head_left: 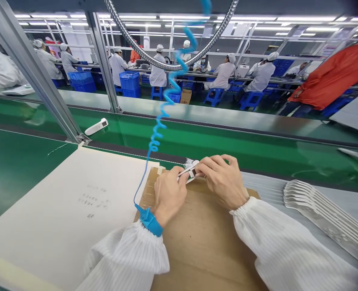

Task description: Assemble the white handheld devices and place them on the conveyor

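Both my hands grip a small white plastic device with a dark part at its middle, over the far end of a brown cardboard sheet. My left hand pinches its left end, and a blue wrist strap sits round that wrist. From the strap a coiled blue cord runs upward. My right hand has its fingers closed on the device's right end, covering much of it. A scrap of clear wrapping shows just behind the device.
On the right lies a row of nested white plastic shells. A white paper sheet covers the left side. Another white device rests on the green conveyor belt, near a metal post. Co-workers sit at benches beyond.
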The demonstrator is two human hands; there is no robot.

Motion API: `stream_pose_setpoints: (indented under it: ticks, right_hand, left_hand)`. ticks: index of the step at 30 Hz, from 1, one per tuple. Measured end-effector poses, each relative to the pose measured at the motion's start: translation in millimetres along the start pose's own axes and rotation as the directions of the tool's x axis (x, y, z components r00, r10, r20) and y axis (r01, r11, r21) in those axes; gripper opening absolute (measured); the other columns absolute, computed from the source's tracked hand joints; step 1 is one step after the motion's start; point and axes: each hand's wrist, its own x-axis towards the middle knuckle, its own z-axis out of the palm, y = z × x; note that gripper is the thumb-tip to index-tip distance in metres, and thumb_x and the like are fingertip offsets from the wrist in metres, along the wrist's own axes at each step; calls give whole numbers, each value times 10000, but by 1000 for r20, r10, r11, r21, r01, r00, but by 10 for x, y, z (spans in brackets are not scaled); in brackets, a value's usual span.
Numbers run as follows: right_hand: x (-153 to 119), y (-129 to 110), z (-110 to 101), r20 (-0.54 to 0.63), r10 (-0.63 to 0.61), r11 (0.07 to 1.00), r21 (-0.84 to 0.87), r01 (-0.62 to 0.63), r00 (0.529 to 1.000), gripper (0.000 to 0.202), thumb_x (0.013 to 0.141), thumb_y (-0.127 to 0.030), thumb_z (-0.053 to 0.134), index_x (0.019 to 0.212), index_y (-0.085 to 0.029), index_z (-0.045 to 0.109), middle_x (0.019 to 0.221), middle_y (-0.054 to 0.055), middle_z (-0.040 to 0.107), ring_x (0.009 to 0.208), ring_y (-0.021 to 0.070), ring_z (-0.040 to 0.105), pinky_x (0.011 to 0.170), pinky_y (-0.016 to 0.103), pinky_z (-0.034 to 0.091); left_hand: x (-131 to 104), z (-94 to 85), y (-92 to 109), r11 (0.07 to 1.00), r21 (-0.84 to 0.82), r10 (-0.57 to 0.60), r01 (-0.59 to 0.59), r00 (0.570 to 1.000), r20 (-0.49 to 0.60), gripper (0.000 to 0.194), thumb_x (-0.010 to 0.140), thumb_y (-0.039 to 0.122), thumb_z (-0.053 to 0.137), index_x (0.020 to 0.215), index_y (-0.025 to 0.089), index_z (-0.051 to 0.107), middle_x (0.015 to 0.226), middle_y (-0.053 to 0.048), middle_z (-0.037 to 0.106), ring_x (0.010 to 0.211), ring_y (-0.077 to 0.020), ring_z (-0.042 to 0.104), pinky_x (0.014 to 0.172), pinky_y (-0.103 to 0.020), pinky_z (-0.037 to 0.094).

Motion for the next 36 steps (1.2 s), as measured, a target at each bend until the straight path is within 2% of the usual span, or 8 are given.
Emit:
stream_pose_setpoints:
  ticks: [4,8,11,15,20,26,31,36]
  right_hand:
    - [-88,-41,-39,108,245,931,252,-265,964,209,974,-210,538,776,-231,603,847,-7,695,791,187,567,817,389,329]
    - [-102,-68,-2,265,595,566,533,-629,759,153,922,-354,600,837,-233,638,867,18,691,785,196,580,750,353,400]
    - [-86,-115,60,306,703,358,627,-692,642,224,876,-448,641,877,-225,641,880,27,685,777,193,575,754,353,433]
    - [-71,-184,117,305,762,237,690,-684,571,278,836,-479,674,933,-219,646,907,38,684,765,191,573,732,351,453]
    - [-72,-203,100,77,696,581,524,-623,714,115,864,-313,634,783,-231,626,823,12,664,745,194,562,726,353,403]
    - [-4,-45,-36,-118,317,943,144,-299,941,82,957,-236,601,893,-252,651,898,-3,736,795,192,593,793,389,329]
    - [85,103,-126,-128,-20,995,-100,7,992,233,948,-74,552,864,-271,644,867,-56,759,775,170,588,827,387,301]
    - [64,75,-112,-17,-55,989,-135,53,998,276,935,-13,487,794,-231,577,824,-34,722,767,164,572,833,380,300]
  left_hand:
    - [45,-38,-9,992,-113,-55,49,997,-54,159,943,317,556,952,251,700,852,-12,745,751,-192,633,683,-276,367]
    - [19,-6,2,977,-215,-25,14,999,-48,160,946,320,540,966,250,681,872,0,738,781,-182,636,690,-266,385]
    - [-20,28,18,967,-252,21,-27,999,-27,114,935,300,558,964,240,651,890,7,731,779,-173,634,698,-262,394]
    - [-52,40,39,963,-252,83,-91,996,-41,85,934,264,560,990,237,617,899,10,712,794,-170,620,708,-261,393]
    - [-66,43,41,978,-175,105,-114,993,-58,70,944,226,541,972,222,605,920,-6,708,794,-173,608,702,-268,376]
    - [-59,19,37,987,-91,131,-134,990,-42,111,960,243,522,1013,247,620,941,-2,727,829,-184,638,702,-272,375]
    - [-67,2,60,990,-52,133,-132,991,9,157,952,266,531,1056,243,646,944,-34,740,845,-208,662,704,-281,390]
    - [-70,15,84,977,-215,0,13,998,60,107,907,264,581,936,231,679,836,-9,737,748,-184,647,669,-275,395]
